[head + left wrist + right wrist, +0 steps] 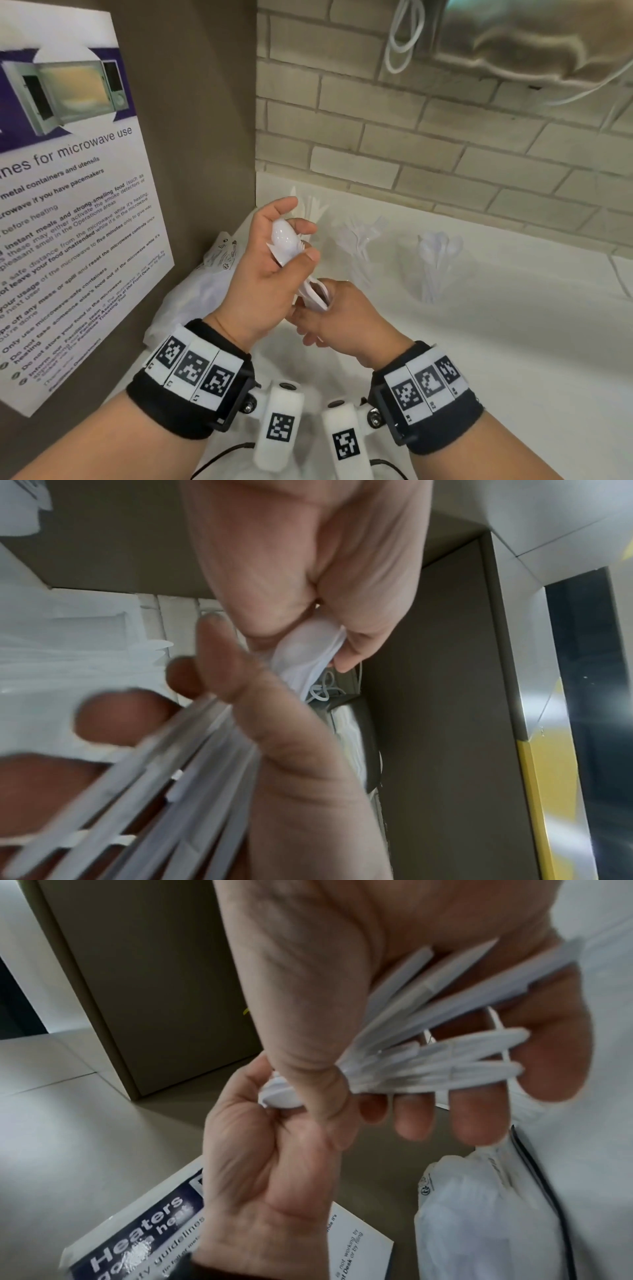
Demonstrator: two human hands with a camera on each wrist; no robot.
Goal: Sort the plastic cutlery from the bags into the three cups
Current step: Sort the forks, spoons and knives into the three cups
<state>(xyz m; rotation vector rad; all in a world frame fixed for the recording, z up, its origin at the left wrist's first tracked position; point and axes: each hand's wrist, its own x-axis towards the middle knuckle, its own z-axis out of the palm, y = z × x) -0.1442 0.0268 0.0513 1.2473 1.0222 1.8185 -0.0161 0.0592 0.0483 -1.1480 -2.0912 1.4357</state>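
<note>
A bundle of white plastic cutlery is held between both hands above the white counter. My left hand grips the head end, where a spoon bowl shows between thumb and curled fingers. My right hand holds the fanned handles from below, fingers curled under them. Three clear cups stand at the back: one with knives, one with forks, one with spoons. A white plastic bag lies at the left, under my left hand.
A microwave notice hangs on the brown panel at the left. Brick-pattern tiles back the counter. A shiny metal appliance with a looped white cord hangs at top right. Black cables trail near the front edge.
</note>
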